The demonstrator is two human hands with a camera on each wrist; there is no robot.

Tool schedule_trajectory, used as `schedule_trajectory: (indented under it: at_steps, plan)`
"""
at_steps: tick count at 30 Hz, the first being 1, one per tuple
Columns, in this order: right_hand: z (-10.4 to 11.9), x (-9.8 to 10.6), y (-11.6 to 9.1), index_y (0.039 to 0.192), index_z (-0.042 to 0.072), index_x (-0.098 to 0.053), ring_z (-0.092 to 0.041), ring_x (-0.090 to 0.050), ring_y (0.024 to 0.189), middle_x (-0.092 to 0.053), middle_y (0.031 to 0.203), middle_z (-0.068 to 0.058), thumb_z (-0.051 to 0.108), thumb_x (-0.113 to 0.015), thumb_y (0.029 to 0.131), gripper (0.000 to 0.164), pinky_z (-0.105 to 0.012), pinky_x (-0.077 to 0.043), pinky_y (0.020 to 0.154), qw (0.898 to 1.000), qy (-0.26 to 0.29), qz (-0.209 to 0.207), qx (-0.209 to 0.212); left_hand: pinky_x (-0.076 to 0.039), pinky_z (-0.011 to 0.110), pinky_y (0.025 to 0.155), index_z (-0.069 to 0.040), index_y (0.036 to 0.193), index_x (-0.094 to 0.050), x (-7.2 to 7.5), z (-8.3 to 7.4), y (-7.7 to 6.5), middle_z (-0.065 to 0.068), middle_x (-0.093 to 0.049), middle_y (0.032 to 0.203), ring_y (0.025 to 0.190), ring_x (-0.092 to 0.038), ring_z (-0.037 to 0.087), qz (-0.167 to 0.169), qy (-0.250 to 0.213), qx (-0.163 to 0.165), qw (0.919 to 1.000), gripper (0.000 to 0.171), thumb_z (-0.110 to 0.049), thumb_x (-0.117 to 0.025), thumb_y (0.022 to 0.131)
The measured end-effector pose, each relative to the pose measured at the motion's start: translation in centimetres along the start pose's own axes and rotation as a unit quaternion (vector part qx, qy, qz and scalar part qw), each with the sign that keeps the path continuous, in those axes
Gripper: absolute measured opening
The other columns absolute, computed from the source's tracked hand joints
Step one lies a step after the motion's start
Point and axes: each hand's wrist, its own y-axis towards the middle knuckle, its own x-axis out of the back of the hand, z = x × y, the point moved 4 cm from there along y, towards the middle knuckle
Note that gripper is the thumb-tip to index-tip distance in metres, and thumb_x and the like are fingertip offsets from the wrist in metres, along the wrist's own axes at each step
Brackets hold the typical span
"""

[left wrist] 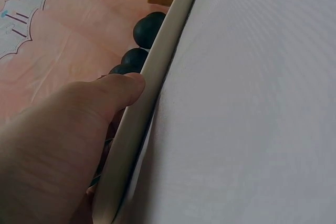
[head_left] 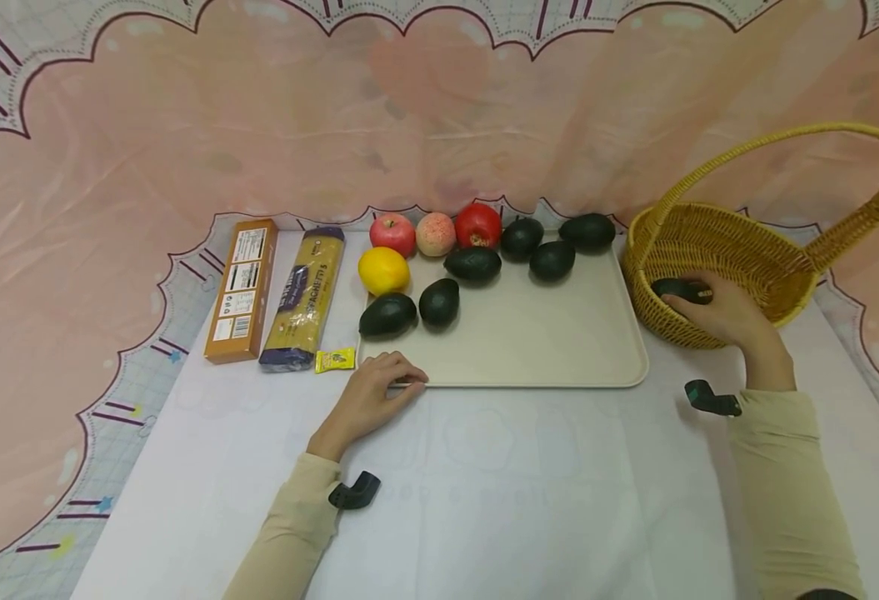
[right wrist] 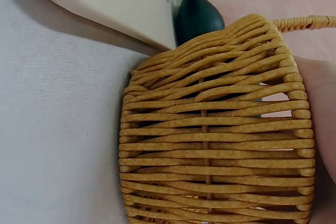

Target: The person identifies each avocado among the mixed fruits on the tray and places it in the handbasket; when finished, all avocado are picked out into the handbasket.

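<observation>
My right hand [head_left: 731,308] reaches inside the yellow wicker basket [head_left: 682,329] and grips a dark green avocado [head_left: 675,289] near the left inner wall. In the right wrist view, the basket's weave [right wrist: 215,135] hides the avocado and most of the hand. At the front left of the cream tray [head_left: 536,333], my left hand [head_left: 375,392] holds the rim. Its thumb [left wrist: 123,90] lies over the rim's outside, while the fingers reach to the inner side. Several avocados [head_left: 439,303] lie across the tray's left and back, two of them close beyond the left hand.
A lemon [head_left: 383,271], a red apple [head_left: 392,235], a peach [head_left: 435,234] and a red pomegranate [head_left: 478,226] sit at the tray's back left. Left of it lie a spaghetti pack [head_left: 304,300], an orange-brown box [head_left: 241,292] and a small yellow packet [head_left: 335,360]. The basket handle [head_left: 776,133] arches high.
</observation>
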Motion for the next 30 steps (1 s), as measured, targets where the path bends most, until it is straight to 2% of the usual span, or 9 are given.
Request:
schedule_trajectory:
  at_steps: [9,14,17,19,23,30]
  plan:
    - [-0.1,0.0,0.4,0.145,-0.002,-0.023,-0.055,-0.032,0.123,-0.031,0.139,-0.038,0.067,-0.044,0.087,0.093,-0.068,-0.030,0.097,0.999,-0.002,0.035,-0.007,-0.039,0.029,0.077,-0.027,0.097,-0.070,0.0,0.0,0.0,-0.013,-0.062,0.091,0.087,-0.056,0.005,-0.003,0.000,-0.001,1.0000,0.010,-0.026,-0.068,0.087]
    - [0.0,-0.1,0.2,0.146,-0.002,-0.021,-0.056,-0.031,0.123,-0.030,0.140,-0.038,0.068,-0.042,0.086,0.094,-0.068,-0.029,0.097,0.999,-0.004,0.039,-0.009,-0.039,0.029,0.077,-0.027,0.097,-0.070,0.0,0.0,0.0,-0.013,-0.062,0.092,0.087,-0.055,0.005,-0.001,0.002,-0.002,1.0000,0.010,-0.027,-0.067,0.088]
    - [0.1,-0.1,0.1,0.146,-0.001,-0.022,-0.057,-0.031,0.123,-0.030,0.139,-0.038,0.068,-0.042,0.087,0.093,-0.069,-0.029,0.097,1.000,-0.005,0.027,-0.006,-0.039,0.029,0.077,-0.027,0.097,-0.070,0.0,0.0,0.0,-0.013,-0.062,0.092,0.086,-0.055,0.005,-0.001,0.003,0.000,1.0000,0.010,-0.027,-0.067,0.088]
    - [0.3,-0.1,0.1,0.145,0.000,-0.026,-0.056,-0.033,0.123,-0.033,0.139,-0.038,0.066,-0.043,0.087,0.090,-0.068,-0.029,0.096,1.000,-0.001,0.005,0.000,-0.039,0.029,0.077,-0.027,0.097,-0.070,0.0,0.0,0.0,-0.013,-0.062,0.092,0.087,-0.055,0.005,0.000,0.002,0.000,1.0000,0.010,-0.027,-0.067,0.088]
    - [1.1,-0.2,-0.3,0.141,0.000,-0.035,-0.053,-0.036,0.122,-0.039,0.137,-0.035,0.060,-0.046,0.090,0.079,-0.066,-0.031,0.094,0.997,0.020,-0.064,0.024,-0.040,0.029,0.077,-0.026,0.097,-0.070,0.0,0.0,-0.1,-0.013,-0.062,0.092,0.087,-0.055,0.006,-0.003,0.000,-0.001,1.0000,0.010,-0.027,-0.067,0.088]
    - [3.6,-0.5,-0.9,0.129,-0.002,-0.050,-0.046,-0.045,0.116,-0.049,0.127,-0.028,0.038,-0.055,0.093,0.054,-0.061,-0.033,0.094,0.976,0.059,-0.187,0.096,-0.040,0.029,0.077,-0.027,0.098,-0.070,-0.1,0.1,0.0,-0.013,-0.062,0.092,0.087,-0.055,0.005,-0.007,0.002,-0.008,0.9999,0.010,-0.028,-0.067,0.088]
